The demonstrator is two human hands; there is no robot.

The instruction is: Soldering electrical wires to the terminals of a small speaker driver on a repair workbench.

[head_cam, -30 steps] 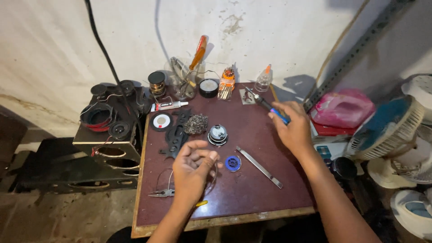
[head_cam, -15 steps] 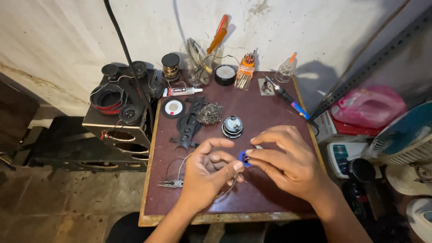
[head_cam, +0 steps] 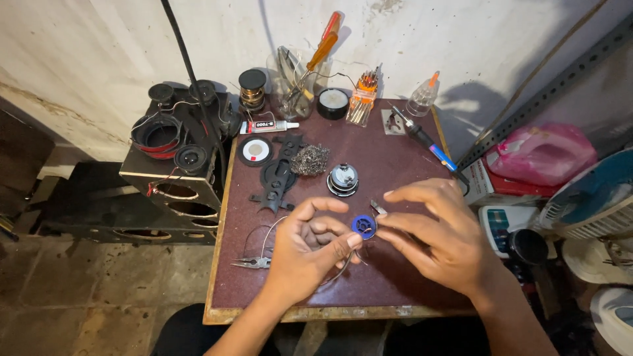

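Observation:
My left hand point(head_cam: 304, 247) hovers over the front of the maroon table point(head_cam: 389, 283), fingers curled around a thin wire loop point(head_cam: 264, 234) that curves out on both sides of it. Its index fingertip touches a small blue spool point(head_cam: 364, 226). My right hand point(head_cam: 435, 234) comes in from the right and pinches the same spool with its fingertips. The spool sits between both hands, just over the tabletop. A metal tool tip point(head_cam: 378, 207) shows just behind the spool.
Long-nose pliers point(head_cam: 252, 262) lie at the front left. Further back are a small round speaker point(head_cam: 343, 178), a wire-wool tangle point(head_cam: 310, 159), black plastic parts point(head_cam: 277, 178), a glue tube point(head_cam: 267, 126), a soldering iron point(head_cam: 428, 145) and screwdrivers point(head_cam: 364, 99). A speaker box point(head_cam: 175, 151) stands left, fans right.
My right hand has left the soldering iron at the back right and come forward to the blue spool. My left hand has closed in on the spool from the left.

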